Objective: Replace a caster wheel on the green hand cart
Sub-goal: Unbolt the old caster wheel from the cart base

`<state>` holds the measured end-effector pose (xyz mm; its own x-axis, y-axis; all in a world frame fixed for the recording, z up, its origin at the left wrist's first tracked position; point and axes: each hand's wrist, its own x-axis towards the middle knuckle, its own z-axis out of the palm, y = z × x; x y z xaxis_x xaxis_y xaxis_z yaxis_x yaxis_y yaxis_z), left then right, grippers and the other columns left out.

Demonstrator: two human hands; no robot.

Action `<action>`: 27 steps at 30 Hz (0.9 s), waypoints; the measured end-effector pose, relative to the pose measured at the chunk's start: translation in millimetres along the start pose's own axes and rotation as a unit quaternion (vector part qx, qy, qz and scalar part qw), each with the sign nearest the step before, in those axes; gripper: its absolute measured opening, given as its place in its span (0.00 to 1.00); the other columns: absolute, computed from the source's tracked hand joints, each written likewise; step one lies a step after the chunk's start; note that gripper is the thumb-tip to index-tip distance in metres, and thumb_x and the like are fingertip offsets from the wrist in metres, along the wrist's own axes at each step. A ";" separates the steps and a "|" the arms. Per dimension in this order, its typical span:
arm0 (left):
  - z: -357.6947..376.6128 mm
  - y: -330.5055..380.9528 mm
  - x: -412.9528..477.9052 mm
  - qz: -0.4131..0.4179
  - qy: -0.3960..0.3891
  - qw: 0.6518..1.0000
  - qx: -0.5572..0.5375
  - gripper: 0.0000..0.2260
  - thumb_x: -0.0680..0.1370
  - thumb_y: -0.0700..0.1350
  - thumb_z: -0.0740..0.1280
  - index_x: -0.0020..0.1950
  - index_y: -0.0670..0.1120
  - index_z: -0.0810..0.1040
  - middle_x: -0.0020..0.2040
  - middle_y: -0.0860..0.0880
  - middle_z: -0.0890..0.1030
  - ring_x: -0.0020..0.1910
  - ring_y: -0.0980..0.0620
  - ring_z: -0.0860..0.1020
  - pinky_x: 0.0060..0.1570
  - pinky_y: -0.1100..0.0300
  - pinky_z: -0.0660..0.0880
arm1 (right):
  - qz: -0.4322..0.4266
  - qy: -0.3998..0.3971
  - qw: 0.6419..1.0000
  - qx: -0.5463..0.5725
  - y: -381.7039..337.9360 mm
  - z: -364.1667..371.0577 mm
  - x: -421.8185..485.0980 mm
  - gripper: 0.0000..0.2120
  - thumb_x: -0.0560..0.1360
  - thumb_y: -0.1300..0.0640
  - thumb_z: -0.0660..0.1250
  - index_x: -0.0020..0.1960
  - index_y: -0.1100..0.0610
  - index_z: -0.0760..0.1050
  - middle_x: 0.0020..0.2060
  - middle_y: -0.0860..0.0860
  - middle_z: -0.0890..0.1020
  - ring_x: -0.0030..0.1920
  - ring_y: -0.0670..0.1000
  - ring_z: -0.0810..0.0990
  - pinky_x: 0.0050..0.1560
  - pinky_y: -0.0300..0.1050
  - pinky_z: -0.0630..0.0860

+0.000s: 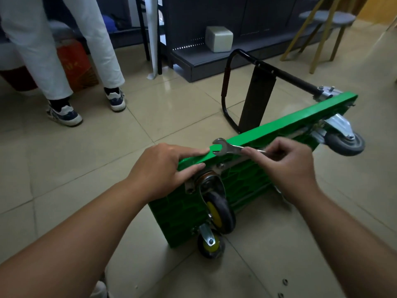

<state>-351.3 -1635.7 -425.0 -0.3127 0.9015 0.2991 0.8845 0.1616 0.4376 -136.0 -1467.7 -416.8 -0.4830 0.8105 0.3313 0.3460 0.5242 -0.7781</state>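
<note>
The green hand cart (242,177) stands on its side on the tiled floor, its ribbed underside facing me. My left hand (163,168) rests on the cart's top edge with straight fingers, just above a yellow-hubbed caster wheel (219,209). My right hand (287,164) pinches the handle of a silver open-end wrench (225,147), whose jaw lies over the green edge near my left fingertips. A second yellow-hubbed caster (211,244) sits at the cart's lower corner. A grey caster (343,140) sticks out at the far end.
The cart's black folding handle (242,82) lies on the floor beyond it. A person in white trousers and sneakers (64,112) stands at the left. A dark shelf base (204,59) and a stool (326,29) are behind. Small washers (284,281) lie on the floor at lower right.
</note>
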 end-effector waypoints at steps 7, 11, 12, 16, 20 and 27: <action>3.3 -4.5 -0.2 -0.003 -0.010 1.000 -0.010 0.18 0.77 0.64 0.68 0.67 0.67 0.79 0.58 0.55 0.87 0.39 0.56 0.82 0.39 0.53 0.80 | 0.190 0.053 0.951 0.238 52.3 56.3 -56.0 0.25 0.64 0.43 0.78 0.36 0.65 0.74 0.27 0.50 0.72 0.27 0.43 0.68 0.29 0.33 0.67; 2.3 -3.8 -0.5 -0.003 -0.011 1.000 -0.018 0.19 0.76 0.65 0.66 0.67 0.67 0.78 0.58 0.56 0.87 0.37 0.55 0.82 0.36 0.53 0.79 | 0.218 0.039 0.940 0.260 63.7 72.0 -60.7 0.24 0.63 0.41 0.77 0.36 0.60 0.74 0.27 0.49 0.71 0.27 0.43 0.68 0.29 0.33 0.67; 2.0 -3.3 -0.6 -0.001 -0.010 1.000 -0.019 0.20 0.76 0.66 0.66 0.67 0.67 0.78 0.57 0.56 0.86 0.37 0.56 0.81 0.34 0.55 0.78 | 0.220 0.032 0.938 0.265 65.6 75.9 -61.1 0.24 0.63 0.40 0.77 0.36 0.61 0.75 0.28 0.49 0.71 0.27 0.43 0.68 0.29 0.33 0.68; 1.6 -1.0 -0.6 0.003 -0.008 1.000 -0.020 0.20 0.76 0.65 0.66 0.67 0.67 0.76 0.57 0.56 0.86 0.38 0.54 0.83 0.35 0.52 0.80 | 0.237 0.030 0.926 0.294 71.9 91.9 -62.6 0.23 0.64 0.39 0.76 0.35 0.58 0.73 0.26 0.47 0.70 0.27 0.43 0.67 0.30 0.34 0.67; 2.1 -1.5 -0.8 -0.002 -0.011 1.000 -0.020 0.20 0.76 0.66 0.65 0.67 0.67 0.76 0.57 0.56 0.86 0.40 0.54 0.84 0.36 0.50 0.81 | 0.269 0.026 0.901 0.340 82.3 109.3 -67.1 0.23 0.64 0.37 0.76 0.33 0.56 0.73 0.29 0.52 0.69 0.32 0.51 0.66 0.36 0.45 0.65; 3.5 -5.6 -0.8 -0.003 -0.011 1.000 -0.026 0.21 0.76 0.69 0.63 0.67 0.68 0.77 0.55 0.57 0.87 0.39 0.53 0.84 0.36 0.50 0.81 | 0.300 -0.001 0.878 0.373 84.2 131.1 -65.9 0.31 0.61 0.28 0.75 0.38 0.57 0.78 0.34 0.57 0.74 0.36 0.54 0.71 0.39 0.50 0.70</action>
<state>-354.8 -1636.0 -430.7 -0.3103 0.9093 0.2773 0.8630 0.1472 0.4833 -180.5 -1511.3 -574.1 -0.3962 0.8811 -0.2583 -0.0836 -0.3147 -0.9455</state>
